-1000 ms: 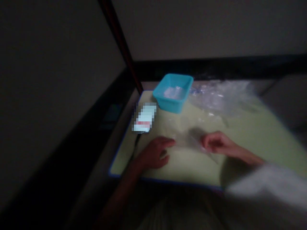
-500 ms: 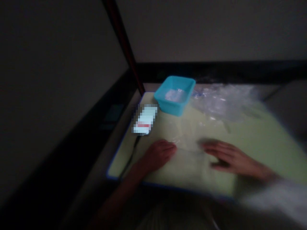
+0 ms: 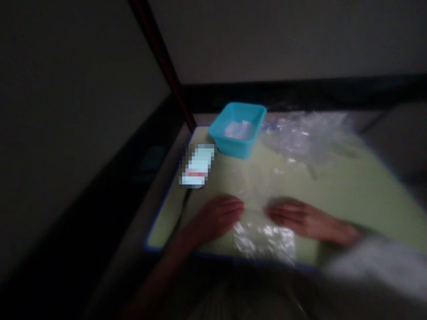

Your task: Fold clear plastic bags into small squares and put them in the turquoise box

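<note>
A clear plastic bag (image 3: 263,235) lies flat on a pale green mat (image 3: 350,186) near its front edge. My left hand (image 3: 220,215) rests palm down at the bag's left side, fingers stretched out. My right hand (image 3: 296,218) lies flat on the bag's right upper part, fingers extended and pointing left; its sleeve is white. The picture is dim and blurred.
A turquoise plastic tub (image 3: 237,129) with something pale inside stands at the mat's back left. A heap of crumpled clear plastic (image 3: 307,135) lies to its right. A lit phone (image 3: 196,166) sits at the mat's left edge. Dark walls enclose the table.
My right hand went from a pinch on the bag to lying flat and slid left. The bag now lies spread toward the front edge. My left hand barely moved.
</note>
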{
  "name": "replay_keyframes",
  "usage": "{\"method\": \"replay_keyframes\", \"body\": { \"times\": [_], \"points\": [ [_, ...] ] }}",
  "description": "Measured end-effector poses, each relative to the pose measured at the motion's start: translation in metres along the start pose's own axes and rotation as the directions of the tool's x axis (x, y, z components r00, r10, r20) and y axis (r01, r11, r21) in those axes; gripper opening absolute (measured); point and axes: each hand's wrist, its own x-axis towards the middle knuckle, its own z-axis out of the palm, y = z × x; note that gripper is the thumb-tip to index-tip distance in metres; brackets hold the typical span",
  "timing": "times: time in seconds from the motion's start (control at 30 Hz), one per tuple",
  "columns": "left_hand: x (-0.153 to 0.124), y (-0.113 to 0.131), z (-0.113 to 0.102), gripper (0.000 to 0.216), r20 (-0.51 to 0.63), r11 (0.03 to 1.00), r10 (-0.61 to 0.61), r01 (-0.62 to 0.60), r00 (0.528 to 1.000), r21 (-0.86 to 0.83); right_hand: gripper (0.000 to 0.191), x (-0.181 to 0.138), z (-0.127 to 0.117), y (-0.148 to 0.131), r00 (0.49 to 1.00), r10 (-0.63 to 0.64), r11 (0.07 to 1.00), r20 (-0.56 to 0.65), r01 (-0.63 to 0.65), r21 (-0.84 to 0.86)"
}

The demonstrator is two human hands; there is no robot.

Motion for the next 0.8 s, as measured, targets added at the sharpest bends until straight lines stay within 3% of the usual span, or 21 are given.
{"method": "replay_keyframes", "body": {
  "times": [0.2,0.33,0.43,0.57,0.67,0.8],
  "points": [
    [0.002,-0.006,0.006,0.03,0.047,0.959,-0.082,0.091,0.996,-0.267,0.031,-0.001,0.002,0.0,0.998,0.061,0.992,-0.018,-0.059,0.111],
    [0.01,-0.01,0.001,0.027,0.092,0.878,-0.191,0.212,0.977,-0.429,0.035,-0.001,-0.001,0.003,0.977,0.213,0.924,0.012,-0.205,0.324],
    [0.021,-0.013,-0.006,0.024,0.15,0.791,-0.315,0.347,0.937,-0.504,0.038,0.002,-0.004,0.009,0.924,0.374,0.808,0.073,-0.363,0.464],
    [0.038,-0.021,-0.01,0.023,0.243,0.635,-0.43,0.482,0.87,-0.604,0.044,0.01,-0.003,0.018,0.831,0.55,0.628,0.079,-0.474,0.618],
    [0.047,-0.029,-0.008,0.025,0.266,0.538,-0.488,0.526,0.832,-0.658,0.049,0.017,0.0,0.023,0.752,0.645,0.469,0.133,-0.528,0.708],
    [0.053,-0.036,-0.004,0.021,0.277,0.478,-0.53,0.553,0.801,-0.683,0.048,0.021,0.0,0.027,0.636,0.726,0.249,0.262,-0.598,0.762]
  ]
}}
